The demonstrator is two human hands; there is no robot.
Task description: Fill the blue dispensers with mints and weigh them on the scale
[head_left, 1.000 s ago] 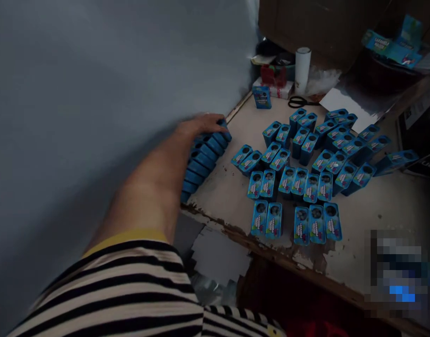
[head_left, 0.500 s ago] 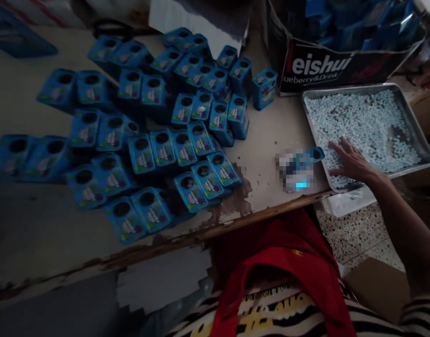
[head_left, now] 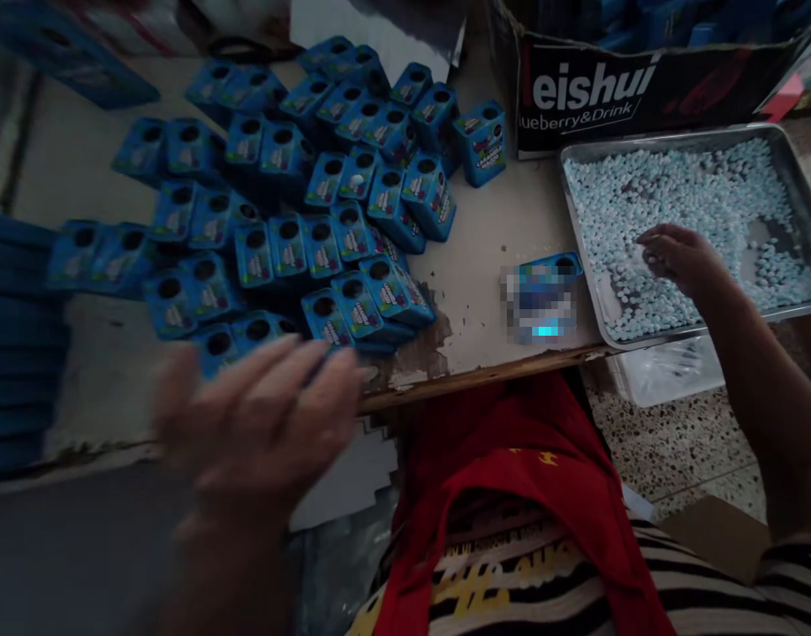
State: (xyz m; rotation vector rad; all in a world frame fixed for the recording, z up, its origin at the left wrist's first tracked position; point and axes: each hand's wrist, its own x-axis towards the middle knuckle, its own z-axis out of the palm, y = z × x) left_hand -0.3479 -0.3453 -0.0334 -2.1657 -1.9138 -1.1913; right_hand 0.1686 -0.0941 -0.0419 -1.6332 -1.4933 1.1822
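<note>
My right hand [head_left: 677, 256] is over the metal tray [head_left: 581, 296], its fingertips curled together just above the small pale blue and white candies [head_left: 684, 199]. Whatever the fingers may hold is too small to make out. My left hand [head_left: 260, 415], blurred, is raised at the table's front edge with fingers stretched out and nothing visible in it. Behind its fingers, several small blue boxes [head_left: 322, 247] stand in loose rows, each with a round dark hole on top. White shows in the hole of one box [head_left: 359, 172]. Another blue box [head_left: 483, 146] stands apart at the right.
Between boxes and tray lies a pixelated object [head_left: 541, 300] with a bright cyan patch. Behind the tray is a black carton [head_left: 587, 93] holding more blue pieces. Stacked blue pieces [head_left: 14, 344] are at the left edge. A clear plastic container [head_left: 670, 371] sits below the tray.
My left hand has come into view at the lower left. My right hand's spread fingers have drawn together and moved farther over the candies. The camera view has shifted.
</note>
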